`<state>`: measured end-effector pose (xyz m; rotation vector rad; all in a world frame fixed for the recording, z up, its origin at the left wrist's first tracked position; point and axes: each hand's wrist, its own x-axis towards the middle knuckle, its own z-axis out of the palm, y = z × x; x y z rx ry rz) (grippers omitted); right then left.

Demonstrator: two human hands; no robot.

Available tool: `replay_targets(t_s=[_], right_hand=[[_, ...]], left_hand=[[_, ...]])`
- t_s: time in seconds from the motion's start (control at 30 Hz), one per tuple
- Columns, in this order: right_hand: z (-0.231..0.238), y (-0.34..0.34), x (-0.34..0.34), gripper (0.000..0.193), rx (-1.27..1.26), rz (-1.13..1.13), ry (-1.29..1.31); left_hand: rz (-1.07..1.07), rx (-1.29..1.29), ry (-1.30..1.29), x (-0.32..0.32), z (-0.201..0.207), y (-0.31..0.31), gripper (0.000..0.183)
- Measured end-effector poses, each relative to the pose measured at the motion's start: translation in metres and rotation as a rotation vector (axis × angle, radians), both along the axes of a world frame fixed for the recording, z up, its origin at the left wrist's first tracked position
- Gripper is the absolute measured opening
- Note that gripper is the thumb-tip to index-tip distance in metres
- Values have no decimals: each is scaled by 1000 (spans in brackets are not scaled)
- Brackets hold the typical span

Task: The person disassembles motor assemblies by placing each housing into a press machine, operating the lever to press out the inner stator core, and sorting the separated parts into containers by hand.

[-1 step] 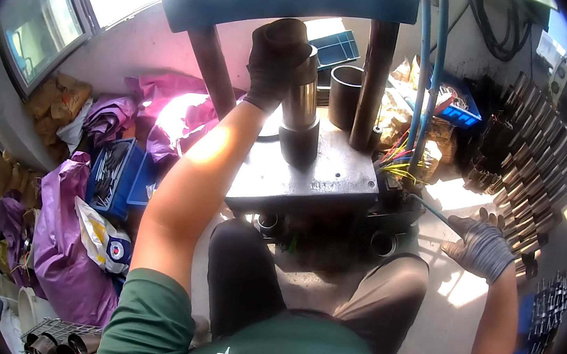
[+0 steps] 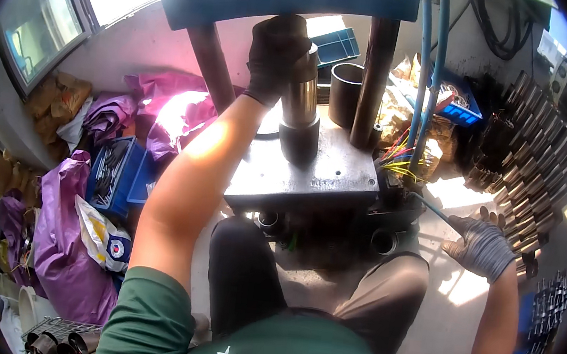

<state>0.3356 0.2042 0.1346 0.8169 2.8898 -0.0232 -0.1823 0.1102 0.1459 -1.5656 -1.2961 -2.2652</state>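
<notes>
Touching upright steel cyl. point(image 2: 300, 100) w/ gloved L hand point(image 2: 271, 60), hold unclear; at thin lever point(image 2: 432, 209) end w/ gloved R hand point(image 2: 478, 244). Just R of L hand, dark tube point(image 2: 343, 98); below, press plate point(image 2: 264, 172); beyond R hand, stacked metal tubes point(image 2: 527, 178).

cylinder point(image 2: 300, 103): glossy smooth metal
plate point(image 2: 276, 182): smooth metal, slight sheen
right glove point(image 2: 485, 247): matt knit cloth
purple bag point(image 2: 69, 243): creased plastic
shirt point(image 2: 319, 352): matt cloth

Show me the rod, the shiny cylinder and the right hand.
Rod point(image 2: 435, 210): head view, midway along its visible shaft.
Shiny cylinder point(image 2: 300, 102): head view, on its bright side wall.
Right hand point(image 2: 483, 244): head view, on the back of the grey glove.
</notes>
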Motion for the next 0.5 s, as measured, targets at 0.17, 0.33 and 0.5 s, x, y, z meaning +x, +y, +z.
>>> replay_targets(t_s=[0.17, 0.33, 0.5], right_hand=[[1, 2, 0, 54, 1, 66, -57], [-12, 4, 8, 43, -38, 118, -30], [-44, -8, 30, 38, -176, 133, -164]], left_hand=[[249, -299, 80, -32, 13, 15, 67], [468, -609, 53, -36, 18, 22, 85], [618, -621, 64, -27, 6, 17, 90]])
